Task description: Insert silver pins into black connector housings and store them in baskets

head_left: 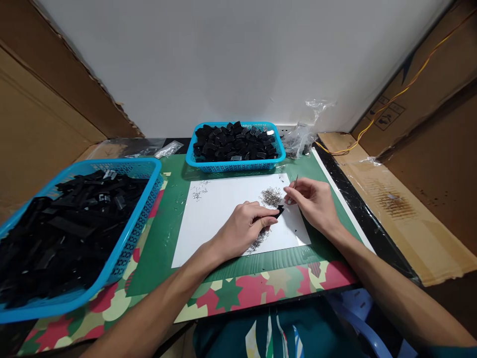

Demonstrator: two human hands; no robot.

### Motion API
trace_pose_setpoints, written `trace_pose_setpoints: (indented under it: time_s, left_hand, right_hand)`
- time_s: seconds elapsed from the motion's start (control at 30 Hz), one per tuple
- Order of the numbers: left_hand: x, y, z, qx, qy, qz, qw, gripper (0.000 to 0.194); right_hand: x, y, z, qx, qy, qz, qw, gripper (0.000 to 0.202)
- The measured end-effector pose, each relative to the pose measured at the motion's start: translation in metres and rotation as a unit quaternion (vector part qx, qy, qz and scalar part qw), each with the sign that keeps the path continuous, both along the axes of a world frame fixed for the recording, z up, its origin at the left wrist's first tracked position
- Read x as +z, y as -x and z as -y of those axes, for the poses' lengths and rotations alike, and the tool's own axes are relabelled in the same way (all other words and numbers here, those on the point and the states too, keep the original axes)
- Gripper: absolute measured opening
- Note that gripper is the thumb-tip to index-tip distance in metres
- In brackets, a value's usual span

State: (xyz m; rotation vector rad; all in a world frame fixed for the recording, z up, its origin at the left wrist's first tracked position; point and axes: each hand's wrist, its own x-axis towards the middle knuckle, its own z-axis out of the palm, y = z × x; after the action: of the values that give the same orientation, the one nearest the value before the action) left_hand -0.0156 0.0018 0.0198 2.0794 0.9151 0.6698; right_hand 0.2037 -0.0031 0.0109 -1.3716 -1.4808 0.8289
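Note:
My left hand (249, 226) is closed round a small black plastic part (279, 212), whose end sticks out past the thumb and forefinger. Just to its right, my right hand (312, 201) pinches a thin metal tool (296, 181); its upper end shows above the fingers, and its exact kind I cannot make out. Both hands are over a white sheet (216, 223). Beyond the left fingertips lies a pile of tiny bent metal wire pieces (271, 196). A second pile of such pieces (257, 242) is partly hidden under the left hand.
A blue basket (234, 168) heaped with black plastic pieces stands at the back. Another, larger blue basket (128, 243) of longer black parts is at the left. Clear plastic bags (300, 139) lie at the back right. Cardboard (417, 74) walls flank the green mat (164, 199).

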Motion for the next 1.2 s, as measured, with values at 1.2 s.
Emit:
trace_pose_setpoints:
  time_s: [1.2]
  left_hand:
    - [-0.001, 0.0, 0.002, 0.011, 0.051, 0.035, 0.998, 0.023]
  right_hand:
    - [0.004, -0.004, 0.005, 0.134, 0.023, 0.259, 0.956, 0.023]
